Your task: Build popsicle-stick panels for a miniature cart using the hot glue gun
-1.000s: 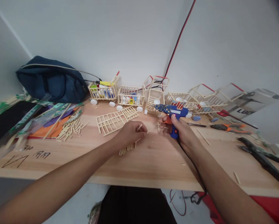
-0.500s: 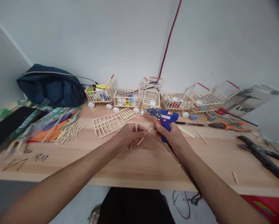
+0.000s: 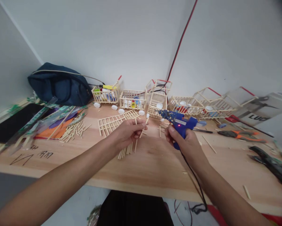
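Between the fingers of my left hand (image 3: pixel 129 131) is a thin wooden stick (image 3: pixel 144 127), tilted, its upper end pointing up and right. Several wooden sticks (image 3: pixel 125 152) lie side by side on the table under that hand. My right hand (image 3: pixel 183 138) is wrapped round the handle of a blue glue gun (image 3: pixel 180 124) with a small red light lit. The gun's nozzle points left, apart from the stick. A flat wooden lattice (image 3: pixel 111 123) lies just beyond my left hand.
Small wooden shopping carts (image 3: pixel 133 99) stand along the wall. At left are a dark blue bag (image 3: pixel 61 84) and a pile of short sticks (image 3: pixel 73 130). Orange-handled pliers (image 3: pixel 240 135) and a black-handled tool (image 3: pixel 270 163) lie at right. The gun's black cord (image 3: pixel 194 175) hangs over the table edge.
The glue gun in my right hand has moved right, away from the stick. My left hand has turned the stick more upright. The whole view has shifted slightly.
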`<action>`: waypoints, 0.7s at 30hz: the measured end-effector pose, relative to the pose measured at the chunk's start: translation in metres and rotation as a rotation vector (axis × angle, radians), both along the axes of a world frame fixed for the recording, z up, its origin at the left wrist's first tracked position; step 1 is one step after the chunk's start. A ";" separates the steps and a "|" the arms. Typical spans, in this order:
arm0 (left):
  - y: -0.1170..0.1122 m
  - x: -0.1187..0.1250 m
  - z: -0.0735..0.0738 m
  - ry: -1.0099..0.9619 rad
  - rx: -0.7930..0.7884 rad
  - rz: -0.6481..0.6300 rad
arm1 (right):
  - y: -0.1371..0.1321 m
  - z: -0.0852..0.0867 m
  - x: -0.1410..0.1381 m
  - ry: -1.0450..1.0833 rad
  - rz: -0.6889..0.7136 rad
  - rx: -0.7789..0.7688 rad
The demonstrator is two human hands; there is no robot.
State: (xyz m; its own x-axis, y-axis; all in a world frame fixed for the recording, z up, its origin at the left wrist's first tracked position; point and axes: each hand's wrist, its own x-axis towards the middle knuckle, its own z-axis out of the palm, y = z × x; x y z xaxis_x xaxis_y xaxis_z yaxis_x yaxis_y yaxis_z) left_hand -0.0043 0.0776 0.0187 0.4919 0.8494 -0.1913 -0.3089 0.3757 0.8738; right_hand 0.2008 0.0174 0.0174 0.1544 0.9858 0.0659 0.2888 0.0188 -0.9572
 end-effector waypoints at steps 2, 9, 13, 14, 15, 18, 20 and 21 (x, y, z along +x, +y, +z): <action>0.000 0.000 0.000 0.016 0.006 0.025 | -0.004 0.004 0.003 -0.072 0.024 -0.022; 0.003 0.000 -0.011 0.083 0.049 0.077 | -0.011 -0.016 0.008 -0.146 0.020 -0.086; 0.004 -0.002 -0.011 0.142 0.041 0.059 | -0.012 -0.020 0.007 -0.137 0.089 -0.091; 0.004 -0.002 -0.011 0.152 0.040 0.058 | -0.012 -0.020 0.007 -0.140 0.103 -0.082; 0.004 -0.002 -0.011 0.158 0.042 0.062 | -0.012 -0.019 0.007 -0.147 0.115 -0.074; 0.004 -0.001 -0.011 0.171 0.047 0.069 | -0.012 -0.018 0.007 -0.167 0.114 -0.052; 0.004 -0.001 -0.011 0.177 0.044 0.071 | -0.013 -0.017 0.005 -0.169 0.106 -0.059; 0.004 -0.001 -0.012 0.177 0.042 0.067 | -0.014 -0.017 0.004 -0.168 0.097 -0.065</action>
State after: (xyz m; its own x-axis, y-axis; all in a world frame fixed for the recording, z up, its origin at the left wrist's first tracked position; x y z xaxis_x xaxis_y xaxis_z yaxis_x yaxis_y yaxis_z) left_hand -0.0055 0.0820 0.0069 0.3956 0.8884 -0.2332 -0.1726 0.3212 0.9311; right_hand 0.2051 0.0038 0.0008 0.0503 0.9986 0.0185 0.4446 -0.0058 -0.8957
